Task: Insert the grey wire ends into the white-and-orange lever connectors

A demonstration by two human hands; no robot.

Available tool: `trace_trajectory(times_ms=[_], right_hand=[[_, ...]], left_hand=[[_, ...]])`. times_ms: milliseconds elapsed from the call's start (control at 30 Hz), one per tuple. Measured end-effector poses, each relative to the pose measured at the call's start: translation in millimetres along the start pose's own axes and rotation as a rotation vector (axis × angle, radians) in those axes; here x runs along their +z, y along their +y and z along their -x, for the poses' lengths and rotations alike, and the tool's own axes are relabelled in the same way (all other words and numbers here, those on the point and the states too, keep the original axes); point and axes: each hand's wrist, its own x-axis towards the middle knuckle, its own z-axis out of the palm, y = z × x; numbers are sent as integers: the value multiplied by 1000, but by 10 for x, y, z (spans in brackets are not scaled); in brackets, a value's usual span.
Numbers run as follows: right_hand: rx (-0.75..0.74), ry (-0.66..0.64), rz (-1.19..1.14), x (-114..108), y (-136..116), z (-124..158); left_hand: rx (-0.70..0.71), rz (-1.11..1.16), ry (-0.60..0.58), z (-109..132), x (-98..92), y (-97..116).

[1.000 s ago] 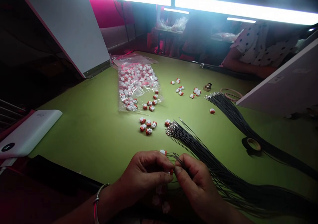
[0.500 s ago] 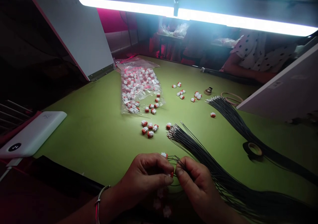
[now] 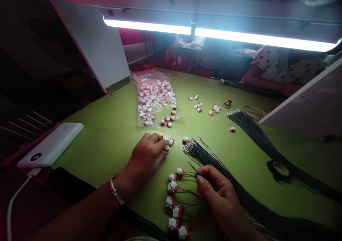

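While the right hand [image 3: 216,191] has its grip clamped on a thin black wire [image 3: 193,168], the left hand [image 3: 148,155] is down among small white-and-red plastic connectors [image 3: 171,141]; I can't tell whether that grip holds one. Left of the right grip, wired white-and-red connectors [image 3: 173,187] line the green surface [image 3: 112,145]; beyond it runs a black wire bundle [image 3: 207,155].
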Motion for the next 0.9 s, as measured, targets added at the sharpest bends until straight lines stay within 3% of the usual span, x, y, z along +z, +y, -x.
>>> trace_trajectory(times_ms=[100, 200, 300, 433, 533, 667, 900], right_hand=[[8, -29, -34, 2, -4, -6], [39, -23, -78, 7, -12, -17], [44, 29, -90, 21, -31, -15], [16, 66, -38, 35, -62, -7], [-3, 67, 26, 31, -70, -7], [7, 54, 94, 31, -78, -14], [-25, 63, 186, 49, -112, 8]], left_hand=[[93, -3, 12, -19, 85, -13], [88, 233, 87, 59, 90, 76], [-110, 673, 60, 171, 28, 215], [-522, 1323, -168, 296, -15, 381], [-749, 1620, -308, 353, 28, 453], [-839, 1711, -339, 383, 93, 487], [-873, 1769, -321, 370, 115, 539]])
